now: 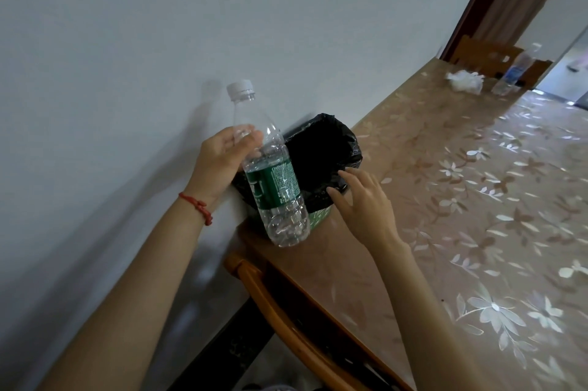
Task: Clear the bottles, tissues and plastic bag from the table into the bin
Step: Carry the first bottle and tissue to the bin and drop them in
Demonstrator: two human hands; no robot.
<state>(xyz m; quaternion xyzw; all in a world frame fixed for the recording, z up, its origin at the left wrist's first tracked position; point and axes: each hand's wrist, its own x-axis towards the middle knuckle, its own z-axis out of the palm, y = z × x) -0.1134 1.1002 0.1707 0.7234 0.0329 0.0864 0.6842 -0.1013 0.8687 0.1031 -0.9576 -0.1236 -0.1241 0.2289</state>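
A curved brown wooden chair back (296,324) sits nearest, tucked against the table (461,231) with its glossy beige floral cover. Above it, the left hand (222,164) grips a clear plastic bottle with a green label and white cap (273,174) by its upper body, holding it nearly upright in front of the small bin lined with a black plastic bag (321,158), which stands on the table corner by the wall. The right hand (366,199) is open, its fingers spread and touching the liner's near rim.

To do this step well, I would steady the rim, tip the bottle base-first over the opening, and release only once it is inside.

Far down the table wait crumpled white tissues or plastic (464,81) and a second clear bottle with a blue label (512,75).
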